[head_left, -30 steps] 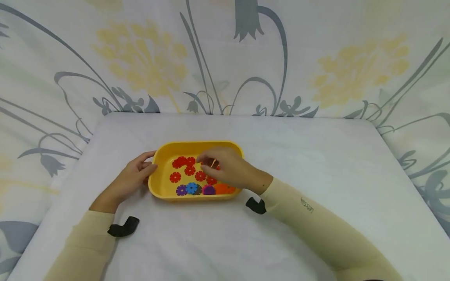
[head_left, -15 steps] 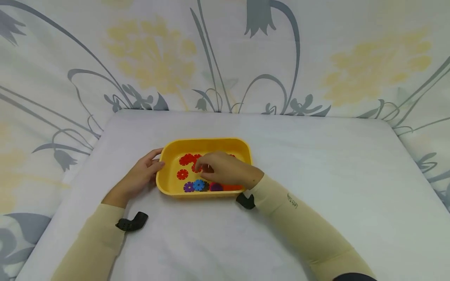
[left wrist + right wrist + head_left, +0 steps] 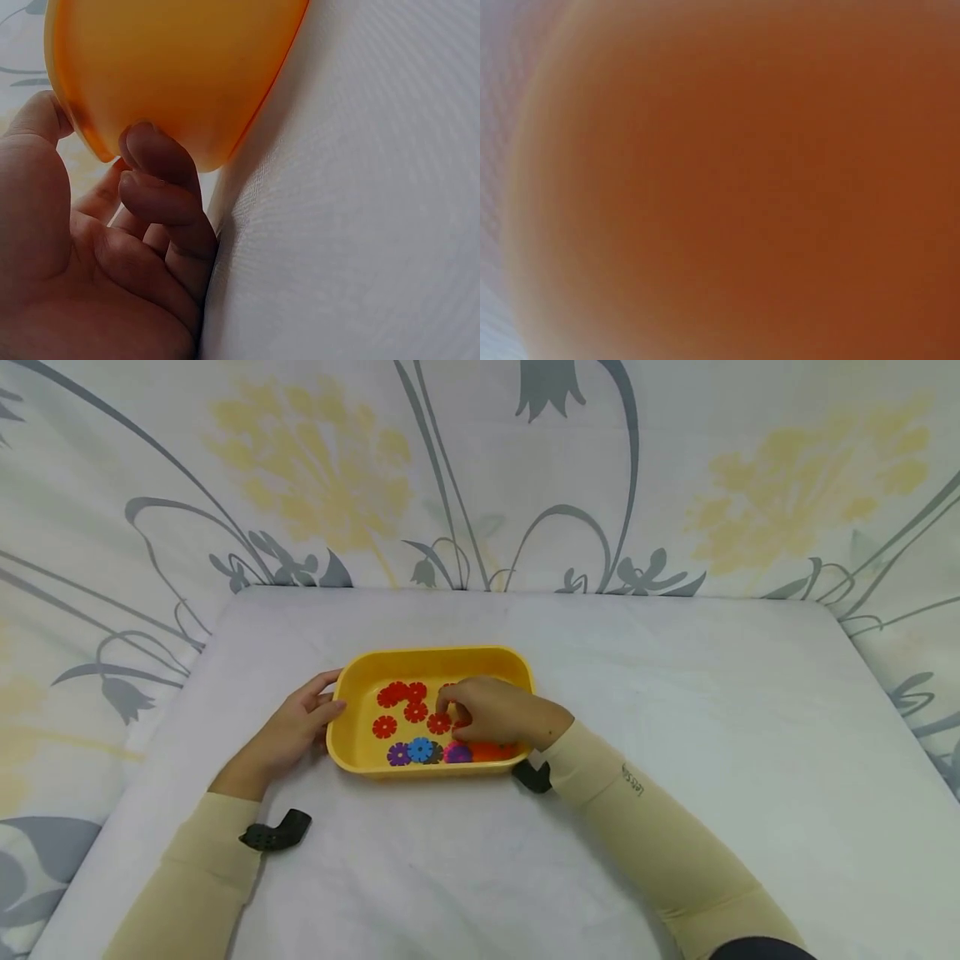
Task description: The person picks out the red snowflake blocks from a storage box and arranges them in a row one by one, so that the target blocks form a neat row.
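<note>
a white cloth-covered table [image 3: 675,760] fills the head view, with a flowered curtain [image 3: 480,468] hanging behind its far edge. a yellow tray [image 3: 358,675] sits a little left of the table's middle, and both hands meet at it.

the left hand [image 3: 288,735] grips the tray's left end, thumb on the rim and fingers curled under the edge; the left wrist view shows those fingers [image 3: 161,187] hooked beneath the tray's rounded corner [image 3: 172,67]. it holds the same place it held a second ago, keeping the tray steady.

the right hand [image 3: 495,710] is inside the tray over its right half. since half a second ago it has drawn back toward the right, uncovering more of the tray floor, and its fingertips now rest at a red flower-shaped disc [image 3: 438,723]. the fingers are bent as if pinching the disc, but whether they have truly gripped it cannot be told. the right wrist view is only an orange blur.

other red discs [image 3: 396,695] lie loose toward the tray's far left, and along the near wall sit a purple disc [image 3: 398,754], a blue disc [image 3: 420,749] and an orange piece [image 3: 491,750]. judging by this, the hand is sorting through the red discs and none has left the tray yet.
</note>
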{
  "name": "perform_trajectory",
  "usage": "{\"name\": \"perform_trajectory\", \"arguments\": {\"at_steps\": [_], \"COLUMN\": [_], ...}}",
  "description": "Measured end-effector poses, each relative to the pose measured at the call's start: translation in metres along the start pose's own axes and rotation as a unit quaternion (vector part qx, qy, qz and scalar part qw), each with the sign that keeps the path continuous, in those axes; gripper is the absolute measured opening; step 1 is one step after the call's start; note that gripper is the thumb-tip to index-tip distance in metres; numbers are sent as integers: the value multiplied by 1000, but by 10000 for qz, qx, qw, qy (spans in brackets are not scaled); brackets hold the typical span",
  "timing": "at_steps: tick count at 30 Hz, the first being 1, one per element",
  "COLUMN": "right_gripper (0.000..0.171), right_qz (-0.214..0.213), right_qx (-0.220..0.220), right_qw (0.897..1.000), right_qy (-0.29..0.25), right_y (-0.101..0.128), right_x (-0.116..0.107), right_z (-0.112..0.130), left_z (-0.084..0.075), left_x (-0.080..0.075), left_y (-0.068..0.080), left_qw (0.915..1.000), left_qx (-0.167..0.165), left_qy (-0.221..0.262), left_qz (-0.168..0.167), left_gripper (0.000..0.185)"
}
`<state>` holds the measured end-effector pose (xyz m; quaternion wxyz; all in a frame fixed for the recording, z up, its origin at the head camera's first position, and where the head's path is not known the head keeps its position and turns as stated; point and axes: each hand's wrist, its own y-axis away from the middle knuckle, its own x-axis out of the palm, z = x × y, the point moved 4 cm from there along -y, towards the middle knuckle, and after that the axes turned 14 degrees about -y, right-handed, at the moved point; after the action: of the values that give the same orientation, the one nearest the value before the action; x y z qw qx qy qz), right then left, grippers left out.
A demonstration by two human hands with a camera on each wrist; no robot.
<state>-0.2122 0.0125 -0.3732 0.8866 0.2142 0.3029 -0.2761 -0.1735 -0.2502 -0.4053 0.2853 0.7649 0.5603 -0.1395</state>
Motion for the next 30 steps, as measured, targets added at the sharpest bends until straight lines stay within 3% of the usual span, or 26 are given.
{"name": "perform_trajectory", "arguments": {"at_steps": [18,30], "right_gripper": [17,21], "right_qz": [106,62], "right_qx": [266,259], "right_qw": [9982,9989], "right_qy": [532,393], "right_y": [7,10], "right_x": [-3,-2], "right_z": [5,4], "left_z": [0,-2], "left_x": [0,1], "left_y": [1,2], "left_qw": [9998,9998], "left_qx": [111,105], "left_qy": [152,187], "left_qz": [32,27], "left_gripper": [59,59]}}
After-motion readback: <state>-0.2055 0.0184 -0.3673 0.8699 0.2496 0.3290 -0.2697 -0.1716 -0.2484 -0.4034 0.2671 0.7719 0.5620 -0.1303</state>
